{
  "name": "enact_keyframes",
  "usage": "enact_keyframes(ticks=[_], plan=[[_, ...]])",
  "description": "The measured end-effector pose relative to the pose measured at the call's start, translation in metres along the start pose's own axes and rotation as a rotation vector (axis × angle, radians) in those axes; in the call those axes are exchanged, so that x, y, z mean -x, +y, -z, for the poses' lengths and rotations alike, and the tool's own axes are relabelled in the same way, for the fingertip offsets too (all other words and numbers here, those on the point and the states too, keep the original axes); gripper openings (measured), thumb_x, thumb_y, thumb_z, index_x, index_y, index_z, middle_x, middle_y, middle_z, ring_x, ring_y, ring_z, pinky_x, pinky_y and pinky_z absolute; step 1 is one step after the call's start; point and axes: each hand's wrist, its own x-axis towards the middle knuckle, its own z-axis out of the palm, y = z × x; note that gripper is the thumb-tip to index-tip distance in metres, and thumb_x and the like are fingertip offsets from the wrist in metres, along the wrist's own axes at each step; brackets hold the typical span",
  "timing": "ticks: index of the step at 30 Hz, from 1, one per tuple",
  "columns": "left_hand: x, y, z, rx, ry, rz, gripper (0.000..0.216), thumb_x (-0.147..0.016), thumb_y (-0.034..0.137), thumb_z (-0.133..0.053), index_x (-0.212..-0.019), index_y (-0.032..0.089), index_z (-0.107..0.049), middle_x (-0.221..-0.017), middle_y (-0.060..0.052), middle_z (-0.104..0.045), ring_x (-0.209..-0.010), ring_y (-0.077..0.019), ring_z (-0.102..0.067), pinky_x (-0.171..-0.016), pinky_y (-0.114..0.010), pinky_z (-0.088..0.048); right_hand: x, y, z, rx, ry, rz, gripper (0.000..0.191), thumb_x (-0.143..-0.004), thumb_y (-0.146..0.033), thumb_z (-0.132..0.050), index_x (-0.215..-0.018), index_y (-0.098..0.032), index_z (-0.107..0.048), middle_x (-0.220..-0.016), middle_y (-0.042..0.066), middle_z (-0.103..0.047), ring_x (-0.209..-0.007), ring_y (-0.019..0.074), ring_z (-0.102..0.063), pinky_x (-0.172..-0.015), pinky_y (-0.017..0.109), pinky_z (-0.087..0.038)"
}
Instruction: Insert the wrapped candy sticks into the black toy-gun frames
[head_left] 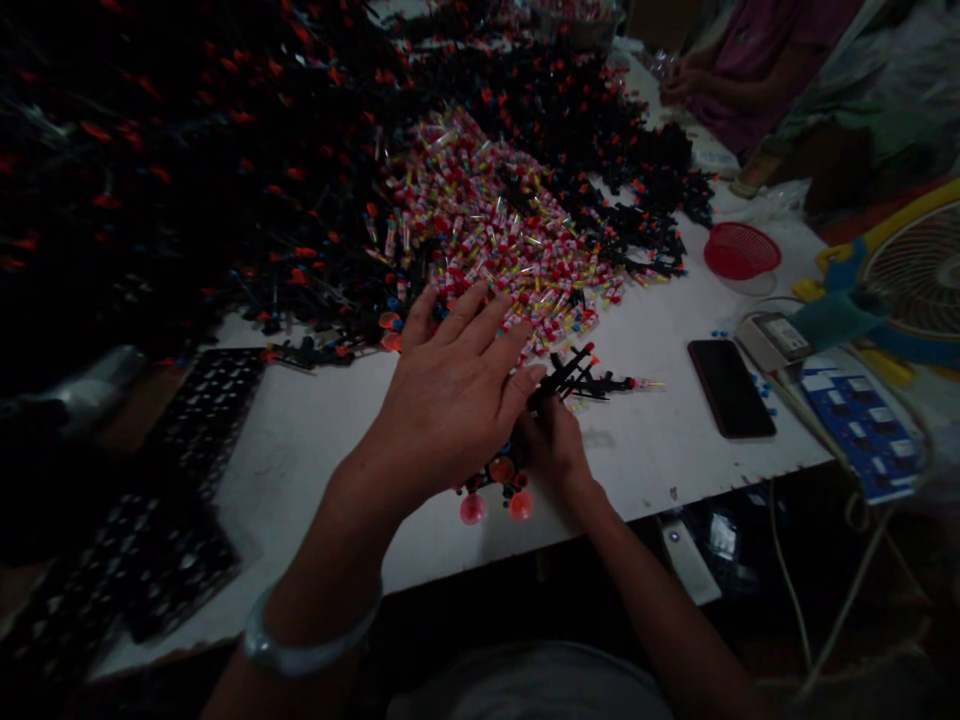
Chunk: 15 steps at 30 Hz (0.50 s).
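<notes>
My left hand (454, 385) is spread flat, back up, with its fingertips at the near edge of a heap of small candy-coloured tubes (495, 220). Its thumb lies beside a black toy gun (564, 374), and I cannot tell whether they touch. Partly hidden behind it, my right hand (559, 445) is closed around several black toy guns. Orange suction cups (519, 505) stick out below the hands. Just beyond the right hand, another black toy gun with a coloured tube at its tip (615, 385) points right over the white table (637, 450).
A large dark pile of black and orange toy guns (300, 180) covers the back left. On the right are a phone (731, 388), a red basket (741, 250), a blue card (862, 430) and a fan (922, 270). Black perforated trays (199, 425) lie left. Another person's hands (679, 80) show at the back.
</notes>
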Motion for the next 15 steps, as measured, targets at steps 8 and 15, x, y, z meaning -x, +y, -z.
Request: enact_keyframes(ticks=[8,15], plan=[[0.0,-0.001,0.001,0.022,-0.001,-0.003,0.044,-0.091,0.045,-0.033,-0.126,0.027,-0.052,-0.142,-0.004,-0.046,-0.138,-0.0257,-0.029,-0.117,-0.055,-0.013,-0.001,-0.005,0.002,0.206,-0.025,0.041,0.027,-0.089,-0.036,-0.043,-0.109,-0.021,-0.053,-0.095,0.007,-0.068,-0.074,0.0191,-0.063,-0.062,0.029,-0.047],[-0.002,-0.001,0.0,0.0,0.005,-0.013,0.047,-0.09,0.051,-0.034,-0.129,0.029,-0.048,-0.142,-0.002,-0.046,-0.138,-0.0247,-0.029,-0.117,-0.053,-0.012,0.014,-0.02,-0.019,0.5,-0.084,0.058,0.025,-0.087,-0.023,-0.043,-0.107,-0.017,-0.058,-0.093,0.01,-0.065,-0.067,0.0207,-0.061,-0.056,0.029,-0.041]])
